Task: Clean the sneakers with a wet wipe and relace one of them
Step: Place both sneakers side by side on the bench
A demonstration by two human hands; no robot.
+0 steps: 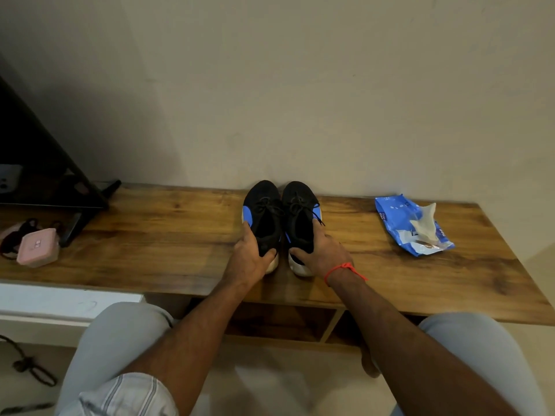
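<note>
Item 1. My left hand (250,255): at the heel of the left sneaker (262,222), near the front edge of the worktop (168,235), about midway along it. Fingers curled round the heel, thumb over the collar, the others along the outer side. Holding.

Item 2. My right hand (319,250): red thread at the wrist, at the heel of the right sneaker (300,220). Thumb across the back of the collar, fingers along the outer side. Holding.

Item 3. Pair of sneakers: black knit uppers, blue side patches, pale soles, black laces threaded and loosely tied. They stand side by side and touching, toes toward the wall at the worktop's back edge, heels toward me. I judge them light, one hand each. The knit upper looks soft and will give under a wipe, so a hand inside or a firm hold on the sole should brace it. The heel and sole look the stiffest parts and are the best hold. The laces are limp and will need pinching near their ends.

Item 4. Pack of wet wipes (413,226): blue soft pouch, well apart from the sneakers, toward the right end of the worktop. A white wipe stands out of the opening. Likely floppy and slippery, so one hand should hold the pouch down while the other pulls.

Item 5. Pink box (37,247): by the worktop's left end, untouched.
</note>
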